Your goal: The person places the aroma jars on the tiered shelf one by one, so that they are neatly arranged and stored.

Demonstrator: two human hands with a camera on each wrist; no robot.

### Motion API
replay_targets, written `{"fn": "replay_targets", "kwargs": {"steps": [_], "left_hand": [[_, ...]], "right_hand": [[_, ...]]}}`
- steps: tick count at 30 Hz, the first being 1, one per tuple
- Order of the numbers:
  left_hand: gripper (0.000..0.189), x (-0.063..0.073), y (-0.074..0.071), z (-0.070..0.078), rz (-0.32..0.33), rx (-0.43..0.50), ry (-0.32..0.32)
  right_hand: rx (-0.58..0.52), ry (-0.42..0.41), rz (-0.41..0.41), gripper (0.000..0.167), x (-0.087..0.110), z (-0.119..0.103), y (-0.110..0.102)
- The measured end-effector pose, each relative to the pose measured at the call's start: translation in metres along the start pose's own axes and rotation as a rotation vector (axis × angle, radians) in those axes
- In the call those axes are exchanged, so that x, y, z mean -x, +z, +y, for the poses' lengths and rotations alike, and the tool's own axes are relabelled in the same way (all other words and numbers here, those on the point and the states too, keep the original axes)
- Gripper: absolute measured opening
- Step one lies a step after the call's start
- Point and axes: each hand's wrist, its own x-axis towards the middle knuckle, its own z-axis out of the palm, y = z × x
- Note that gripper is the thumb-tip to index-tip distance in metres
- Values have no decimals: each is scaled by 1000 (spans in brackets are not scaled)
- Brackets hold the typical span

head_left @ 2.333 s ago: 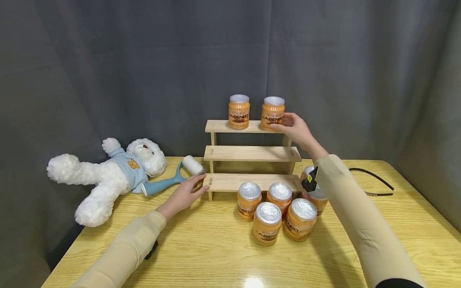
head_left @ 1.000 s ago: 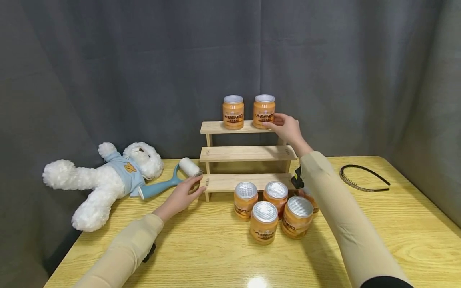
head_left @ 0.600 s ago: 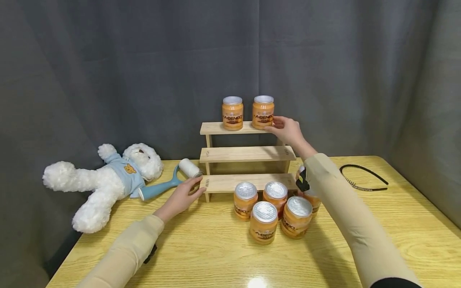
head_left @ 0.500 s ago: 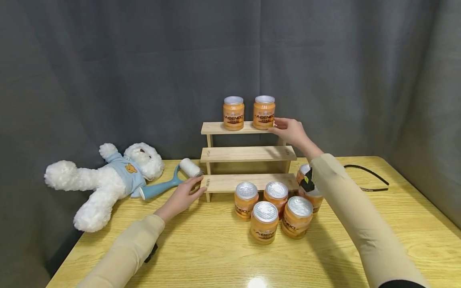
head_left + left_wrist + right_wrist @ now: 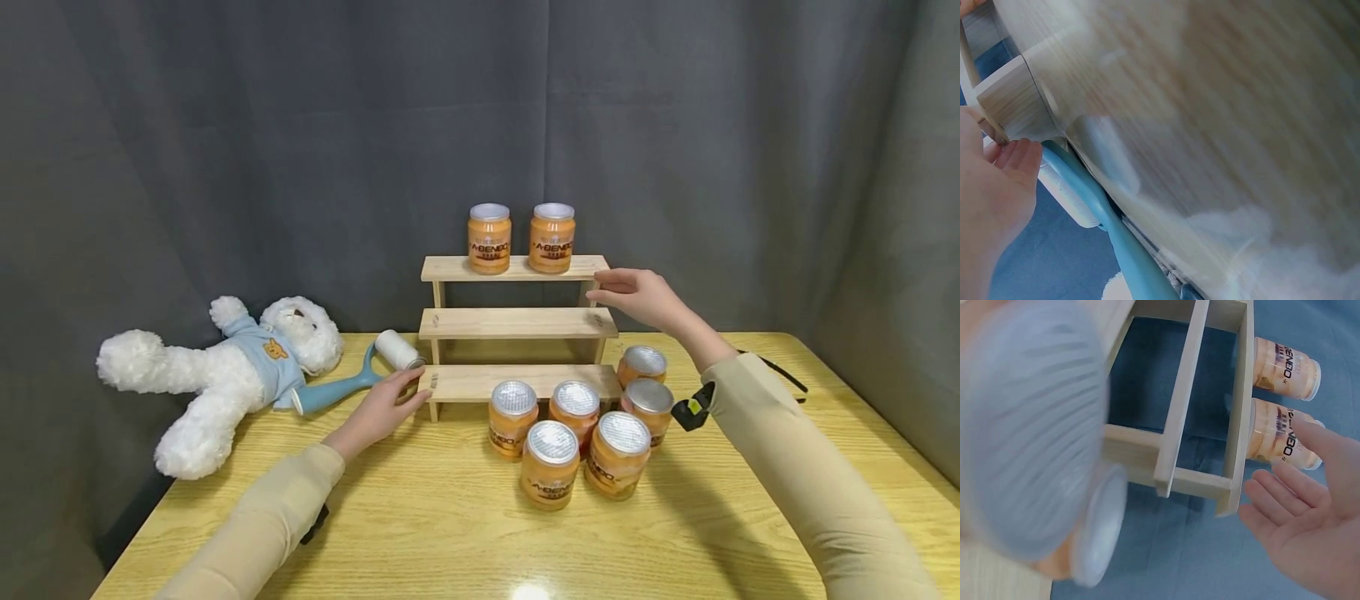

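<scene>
Two orange jars, a left one (image 5: 489, 240) and a right one (image 5: 552, 239), stand upright on the top step of a three-step wooden display rack (image 5: 517, 322). My right hand (image 5: 647, 297) is beside the rack's upper right end, apart from both jars, its fingers relaxed and holding nothing; the right wrist view shows its palm (image 5: 1316, 531) bare. At the lowest step's left end, my left hand (image 5: 381, 408) pinches the board between thumb and fingers. The left wrist view shows those fingers (image 5: 1021, 159) curled at the board's end.
Several more orange jars (image 5: 552, 465) with silver tops cluster on the table (image 5: 420, 517) before the rack's right half and beside it. Left of the rack lie a blue-handled lint roller (image 5: 337, 390) and a white plush bear (image 5: 232, 367). A black headband (image 5: 783, 372) lies at the right, partly behind my sleeve.
My right hand has let go of the right jar on the top step and drawn away right and down. That jar stays in place. My left hand keeps its hold on the rack.
</scene>
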Motion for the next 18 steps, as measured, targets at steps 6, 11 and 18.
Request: {"fn": "replay_targets", "kwargs": {"steps": [6, 11, 18], "left_hand": [[60, 0, 0, -1, -1, -9, -2], [61, 0, 0, -1, -3, -9, -1], [62, 0, 0, -2, -7, -11, 2]], "right_hand": [[-30, -6, 22, 69, 22, 15, -3], [-47, 45, 16, 71, 36, 33, -1], [-59, -2, -3, 63, 55, 56, 7]]}}
